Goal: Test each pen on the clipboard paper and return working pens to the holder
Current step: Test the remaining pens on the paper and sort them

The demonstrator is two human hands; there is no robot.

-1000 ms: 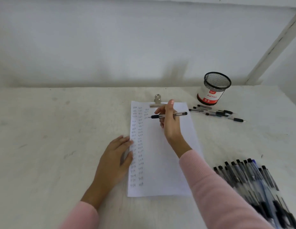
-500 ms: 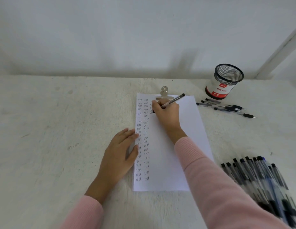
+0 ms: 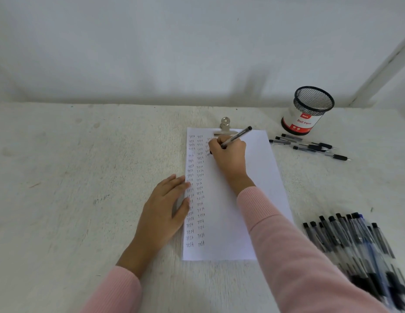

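Observation:
A white sheet (image 3: 260,195) lies on a clipboard held by a metal clip (image 3: 225,129), with columns of small written marks down its left side. My right hand (image 3: 228,154) grips a clear black-capped pen (image 3: 238,135) in a writing hold, its tip hidden near the top of the third column. My left hand (image 3: 163,213) rests flat at the sheet's left edge, fingers on the paper. The black mesh pen holder (image 3: 307,111) stands at the back right, apparently empty.
Several loose pens (image 3: 310,146) lie just in front of the holder. A larger pile of several pens (image 3: 355,242) sits at the near right beside my right sleeve. A wall runs behind the white table (image 3: 72,188).
My right hand turned the pen from lying sideways in the air down to a writing hold on the upper paper. My left hand stayed at the paper's edge.

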